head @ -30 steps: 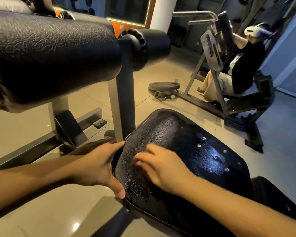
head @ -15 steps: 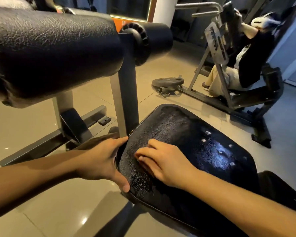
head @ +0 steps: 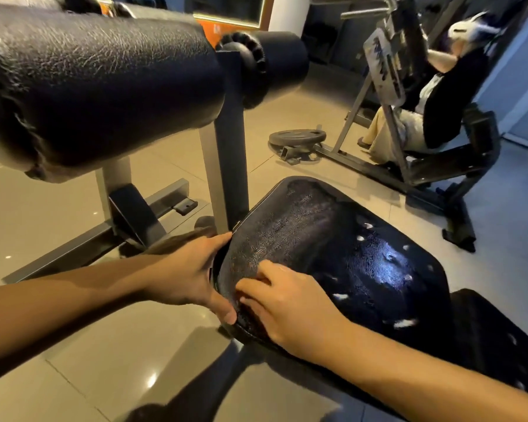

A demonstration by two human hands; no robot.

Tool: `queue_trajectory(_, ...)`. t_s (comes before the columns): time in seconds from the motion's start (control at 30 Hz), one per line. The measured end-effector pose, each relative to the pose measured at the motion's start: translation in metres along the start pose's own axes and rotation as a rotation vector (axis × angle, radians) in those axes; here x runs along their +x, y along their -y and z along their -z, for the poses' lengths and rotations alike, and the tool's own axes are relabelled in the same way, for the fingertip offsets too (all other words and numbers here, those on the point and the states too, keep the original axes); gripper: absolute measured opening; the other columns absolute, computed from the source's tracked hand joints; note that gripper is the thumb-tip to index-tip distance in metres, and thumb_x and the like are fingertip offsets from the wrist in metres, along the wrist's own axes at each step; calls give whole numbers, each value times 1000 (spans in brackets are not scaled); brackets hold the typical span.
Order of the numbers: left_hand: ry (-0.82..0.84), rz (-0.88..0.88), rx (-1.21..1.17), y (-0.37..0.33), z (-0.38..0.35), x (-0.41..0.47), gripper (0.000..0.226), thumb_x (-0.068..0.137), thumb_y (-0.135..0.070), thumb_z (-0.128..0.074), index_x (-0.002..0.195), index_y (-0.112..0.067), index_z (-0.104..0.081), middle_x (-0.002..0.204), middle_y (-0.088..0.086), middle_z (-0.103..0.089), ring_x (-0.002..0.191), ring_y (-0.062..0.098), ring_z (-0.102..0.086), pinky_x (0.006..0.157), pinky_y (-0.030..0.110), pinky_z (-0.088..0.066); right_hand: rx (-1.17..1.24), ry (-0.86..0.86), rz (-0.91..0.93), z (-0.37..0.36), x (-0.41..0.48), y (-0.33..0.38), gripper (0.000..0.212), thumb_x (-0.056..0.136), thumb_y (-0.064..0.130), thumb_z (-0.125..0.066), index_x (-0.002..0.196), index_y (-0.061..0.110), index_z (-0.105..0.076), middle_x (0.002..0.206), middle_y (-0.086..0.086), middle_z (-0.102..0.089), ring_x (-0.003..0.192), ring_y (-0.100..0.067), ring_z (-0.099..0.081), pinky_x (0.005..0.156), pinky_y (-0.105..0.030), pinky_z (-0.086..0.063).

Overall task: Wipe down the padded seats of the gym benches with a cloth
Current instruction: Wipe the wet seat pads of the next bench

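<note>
- Seat (head: 348,257): long axis runs from its near end, where both hands sit, away rightward; right hand (head: 290,306) is nearer its middle.
- Left hand (head: 189,275) grips the seat's near end; right hand rests on top, fingers bent. Cannot tell if it holds anything.

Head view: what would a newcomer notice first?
The glossy black padded seat at centre, with the left hand gripping its left edge and the right hand pressing on top. A black roller pad looms at upper left; a person sits on a machine at upper right.
</note>
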State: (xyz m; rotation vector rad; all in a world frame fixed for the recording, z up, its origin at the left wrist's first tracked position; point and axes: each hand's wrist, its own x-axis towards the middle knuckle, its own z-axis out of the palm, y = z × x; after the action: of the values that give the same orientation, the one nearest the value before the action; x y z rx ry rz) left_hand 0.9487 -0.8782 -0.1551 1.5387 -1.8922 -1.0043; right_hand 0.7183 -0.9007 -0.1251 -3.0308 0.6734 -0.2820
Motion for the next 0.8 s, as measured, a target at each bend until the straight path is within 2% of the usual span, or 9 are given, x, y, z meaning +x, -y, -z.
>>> queue_trajectory(0.07, 4, -19, 8, 0, 2, -1, 120, 55, -43, -100, 152, -36, -30, 140, -29, -49, 125, -20, -43, 109, 10, -38, -85, -65, -103, -1, -14, -41, 33, 102, 39, -43, 115, 22, -68, 94, -3, -56, 80, -26, -61, 60, -38, -52)
queue_trajectory(0.23, 62, -23, -51, 1, 9, 3, 106, 61, -28, -99, 142, -43, -33, 127, -36, -49, 112, -34, -40, 87, -8, -33, -304, -36, -699, 11, -14, -122, 34, 107, 38, -41, 121, 20, -65, 109, -6, -58, 94, -31, -62, 75, -40, -51)
queue_trajectory(0.4, 63, -1, -66, 6, 4, 4, 115, 59, -31, -99, 151, -35, -29, 133, -33, -48, 115, -31, -41, 88, -7, -34, -112, -86, -468, -9, 31, 4, 29, 106, 36, -45, 123, 20, -62, 111, -8, -57, 97, -31, -60, 78, -43, -50)
queue_trajectory(0.47, 58, 23, -61, 6, 2, 3, 122, 60, -33, -98, 156, -32, -23, 137, -33, -41, 115, -28, -41, 92, -4, -33, -144, -100, -331, -13, 24, 34, 20, 101, 34, -54, 113, 20, -62, 101, -6, -55, 86, -29, -60, 63, -40, -49)
queue_trajectory(0.53, 60, 50, -34, 4, 2, 2, 133, 56, -43, -98, 160, -28, -17, 149, -25, -38, 128, -13, -38, 106, 9, -29, -148, -138, -292, -14, -3, 28, 18, 99, 34, -54, 106, 21, -63, 91, -4, -54, 76, -26, -60, 52, -36, -46)
queue_trajectory(0.6, 49, 62, 12, 4, 3, 4, 142, 49, -55, -97, 162, -27, -16, 156, -15, -39, 140, 6, -37, 114, 22, -28, -210, -169, -386, -12, -35, -4, 22, 101, 36, -50, 106, 22, -66, 89, -2, -54, 73, -26, -61, 50, -35, -46)
queue_trajectory(0.67, 45, 73, 51, 0, 4, 4, 146, 44, -60, -97, 162, -27, -17, 154, -13, -41, 142, 13, -39, 116, 29, -31, -311, -127, -631, -1, -65, -54, 24, 103, 37, -49, 111, 23, -67, 94, -3, -57, 79, -29, -64, 58, -36, -48)
queue_trajectory(0.73, 33, 71, 71, -6, 4, 5, 142, 45, -53, -99, 160, -25, -21, 150, -13, -44, 139, 14, -42, 113, 27, -34, -354, -26, -902, 15, -94, -91, 30, 105, 38, -43, 114, 21, -66, 101, -5, -58, 88, -31, -64, 67, -37, -49)
queue_trajectory(0.8, 29, 45, 99, -12, 3, 5, 133, 46, -46, -100, 156, -23, -29, 142, -14, -49, 134, 13, -47, 108, 23, -35, -333, -39, -1010, 18, -97, -87, 32, 106, 37, -42, 113, 18, -66, 105, -8, -60, 91, -33, -63, 73, -39, -53)
